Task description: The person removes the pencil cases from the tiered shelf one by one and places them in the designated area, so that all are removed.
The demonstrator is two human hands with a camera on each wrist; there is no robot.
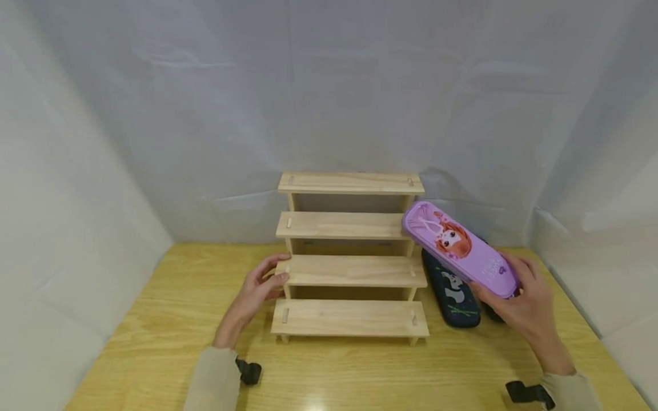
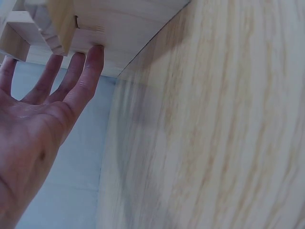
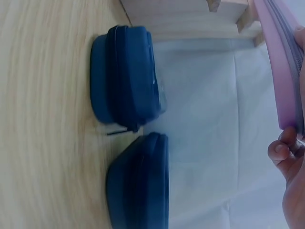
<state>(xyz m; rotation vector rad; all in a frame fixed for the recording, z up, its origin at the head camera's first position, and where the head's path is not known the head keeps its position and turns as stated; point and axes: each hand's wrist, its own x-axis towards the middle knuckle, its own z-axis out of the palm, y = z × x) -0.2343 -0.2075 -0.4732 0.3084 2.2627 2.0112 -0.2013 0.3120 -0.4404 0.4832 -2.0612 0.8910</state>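
My right hand [image 1: 524, 297] grips a purple pencil case [image 1: 462, 248] by its near right end. A red-haired cartoon girl decorates its lid, and a grey zip along its side appears in the right wrist view. Held tilted, the case is above the table, its far end overlapping the right end of a stepped wooden shelf [image 1: 349, 317]. My left hand [image 1: 252, 291] is at the shelf's left side near the second-lowest board. In the left wrist view, its extended fingers [image 2: 83, 86] touch the wooden side panel; the thumb is hidden there.
A dark pencil case [image 1: 452, 297] with a panda print lies right of the shelf, partly under the purple one. Another dark case [image 3: 138, 186] lies beside it, mostly hidden in the head view. Pale sheeting [image 1: 349, 103] rises behind the wood-grain table [image 1: 329, 371].
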